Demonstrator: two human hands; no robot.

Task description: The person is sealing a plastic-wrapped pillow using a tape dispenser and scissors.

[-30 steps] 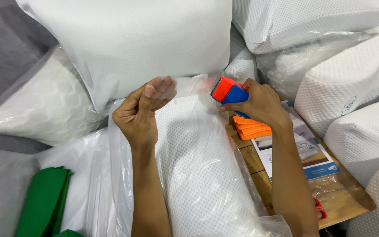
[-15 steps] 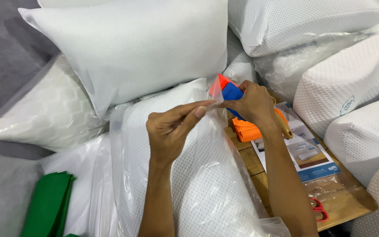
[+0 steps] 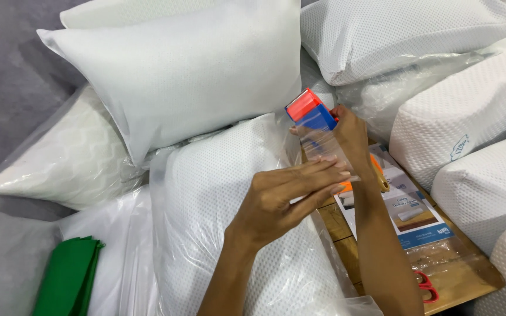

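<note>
Tape dispenser [image 3: 310, 110] first — red and blue, raised in my right hand [image 3: 349, 131], which is closed around its body above the wooden board [image 3: 458, 281]. From it a strip of clear tape [image 3: 326, 146] runs down to my left hand [image 3: 288, 199]. That hand's fingers [image 3: 317, 175] are stretched out nearly flat, with the free end of the strip lying against the fingertips; whether it is pinched or only stuck there I cannot tell.

Below both hands lies a white pillow in a clear plastic bag [image 3: 224, 193], its loose open end bunched near the board. A plain white pillow [image 3: 188, 76] leans behind it, more bagged pillows [image 3: 469, 117] are stacked to the right, and a folded green cloth [image 3: 68, 278] sits at the lower left. On the board I see a printed leaflet [image 3: 408, 213] under plastic and red-handled scissors [image 3: 426, 285].

To handle the strip well, I judge it should stay taut and flat between the two hands, sticky side away from the fingers as far as possible, with the hands level — a twist would make it fold onto itself or grab the loose bag film.
</note>
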